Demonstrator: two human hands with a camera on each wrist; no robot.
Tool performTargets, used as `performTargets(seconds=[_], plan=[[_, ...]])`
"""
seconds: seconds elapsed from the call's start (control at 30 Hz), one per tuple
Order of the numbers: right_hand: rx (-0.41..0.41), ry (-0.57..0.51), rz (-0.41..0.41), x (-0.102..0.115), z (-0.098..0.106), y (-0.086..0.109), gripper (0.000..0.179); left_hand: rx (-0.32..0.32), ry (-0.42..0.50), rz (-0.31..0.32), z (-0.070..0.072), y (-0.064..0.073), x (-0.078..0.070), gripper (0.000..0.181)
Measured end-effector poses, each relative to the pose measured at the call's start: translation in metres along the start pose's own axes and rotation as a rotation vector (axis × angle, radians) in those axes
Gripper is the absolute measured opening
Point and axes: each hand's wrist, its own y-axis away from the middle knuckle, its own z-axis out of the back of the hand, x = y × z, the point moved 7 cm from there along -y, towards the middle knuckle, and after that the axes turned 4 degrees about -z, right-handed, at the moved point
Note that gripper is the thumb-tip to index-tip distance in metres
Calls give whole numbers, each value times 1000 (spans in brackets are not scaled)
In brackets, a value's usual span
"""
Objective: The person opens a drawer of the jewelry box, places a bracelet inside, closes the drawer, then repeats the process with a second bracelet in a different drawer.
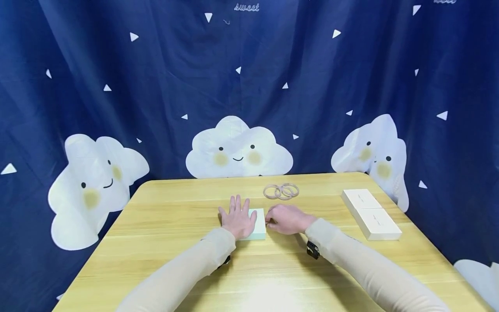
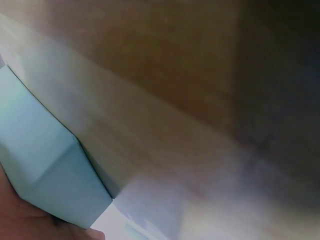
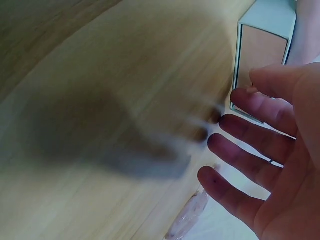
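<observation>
Your left hand lies spread-fingered on the mint box; your right hand pinches an apparent tab at its end, which might slip if jerked.

Light wood table: pale green box, overlapping rings, two white boxes.

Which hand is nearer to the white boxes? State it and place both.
Right. The right hand is to the left of the white boxes, apart from them; the left hand lies on the mint box, farther left.
</observation>
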Motion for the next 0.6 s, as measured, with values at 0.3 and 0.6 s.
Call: performTargets(seconds=[0.3,0.6], plan=[[-58,-1,86,6,-2,-11,10,-23,-30,29,-6,-3,12,68],[-50,8,36,-2,-1,-8,9,10,-3,6,-3,-4,1,69]])
